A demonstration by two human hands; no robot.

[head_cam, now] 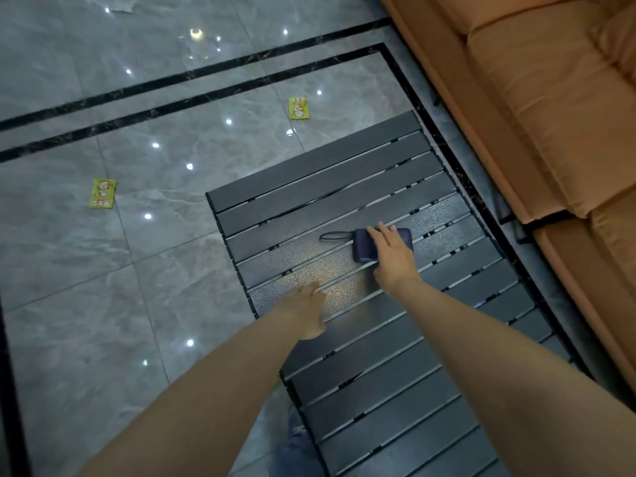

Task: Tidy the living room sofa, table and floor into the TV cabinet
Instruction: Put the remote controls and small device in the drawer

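My right hand [390, 256] lies on the dark blue pouch [370, 247] on the slatted table [344, 187], fingers straight; pouch strap [335, 235] trails left. My left hand [308, 313] hovers over the near slats, fingers relaxed. Two yellow-green packets [298, 107] [102, 193] lie on the tile floor [103, 287]. Orange sofa [550, 98] stands right of the table.

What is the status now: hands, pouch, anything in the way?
Right hand open, fingers lying on the blue pouch, not gripping. Left hand open above the slatted table, holding nothing. Nothing in the way.
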